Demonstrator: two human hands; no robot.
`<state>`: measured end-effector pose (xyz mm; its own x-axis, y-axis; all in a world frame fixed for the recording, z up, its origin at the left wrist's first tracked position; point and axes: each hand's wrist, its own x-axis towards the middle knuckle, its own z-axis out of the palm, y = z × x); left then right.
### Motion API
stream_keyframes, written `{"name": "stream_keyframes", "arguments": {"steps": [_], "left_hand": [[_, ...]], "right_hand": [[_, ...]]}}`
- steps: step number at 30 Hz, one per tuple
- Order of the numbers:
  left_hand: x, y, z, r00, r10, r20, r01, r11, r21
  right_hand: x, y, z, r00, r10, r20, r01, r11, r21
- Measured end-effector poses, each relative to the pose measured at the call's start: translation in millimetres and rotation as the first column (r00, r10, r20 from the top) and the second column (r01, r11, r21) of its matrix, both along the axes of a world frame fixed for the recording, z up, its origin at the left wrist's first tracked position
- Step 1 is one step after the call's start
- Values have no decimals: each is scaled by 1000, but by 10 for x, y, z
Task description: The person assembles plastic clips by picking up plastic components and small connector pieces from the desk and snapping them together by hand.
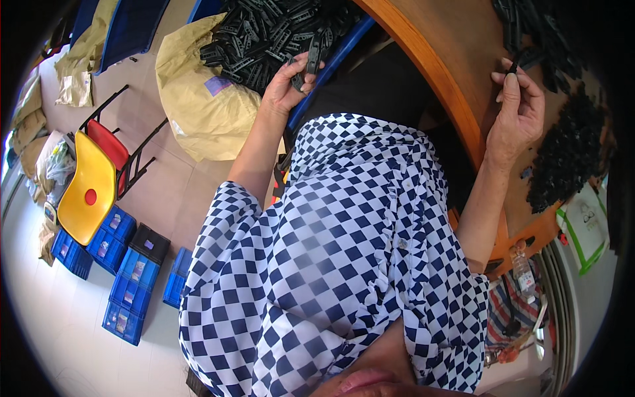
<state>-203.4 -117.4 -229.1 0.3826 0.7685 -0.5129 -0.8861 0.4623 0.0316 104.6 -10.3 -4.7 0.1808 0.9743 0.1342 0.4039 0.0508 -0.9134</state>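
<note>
My left hand is closed round elongated black plastic parts above the near rim of a blue crate. Many similar black parts are heaped in that crate. Brown wrapping paper spills over its left side. Over the wooden table, my right hand pinches a small black piece between thumb and fingers; its exact kind is too small to tell. Beyond this hand lie more long black parts. A mound of small black pieces sits to its right.
The table's curved edge runs between my arms. On the left are a yellow chair, blue bins and a blue panel-like container. A plastic bottle and a green-edged white bag are at the right.
</note>
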Motion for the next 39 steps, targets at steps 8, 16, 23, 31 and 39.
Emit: {"name": "stream_keyframes", "arguments": {"steps": [8, 16, 23, 31, 39], "left_hand": [[125, 54, 857, 995, -43, -88, 61, 975, 213], [327, 59, 1466, 952, 2, -306, 87, 957, 275], [448, 24, 1536, 943, 2, -333, 105, 947, 305], [476, 61, 1634, 944, 2, -330, 133, 914, 384], [416, 47, 1409, 917, -7, -398, 159, 923, 350]], "right_hand": [[-415, -371, 230, 384, 291, -876, -743, 661, -107], [-896, -446, -246, 614, 183, -768, -694, 589, -415], [-900, -486, -218, 695, 269, -667, -666, 591, -455], [-913, -520, -339, 716, 384, -583, -636, 702, -320], [-957, -444, -451, 610, 285, -740, -708, 616, -346]]}}
